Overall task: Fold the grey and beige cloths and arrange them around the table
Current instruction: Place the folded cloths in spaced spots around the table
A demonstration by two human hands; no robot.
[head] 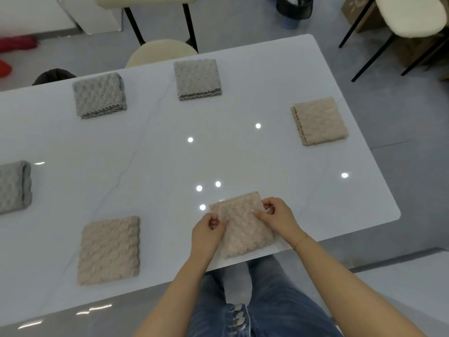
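A folded beige cloth [243, 227] lies at the near edge of the white table [170, 154]. My left hand [206, 233] pinches its left edge and my right hand [279, 216] pinches its right edge. Two more folded beige cloths rest on the table: one at the near left [109, 250], one at the far right [319, 120]. Three folded grey cloths lie along the far and left sides: one at the far left [99, 94], one at the far middle [197, 79], and one cut off by the left frame edge [14, 187].
A cream stool [161, 52] is tucked under the far table edge. A cream chair [410, 15] stands on the floor at the back right. A dark bin [295, 8] is behind the table. My knees in jeans sit under the near edge.
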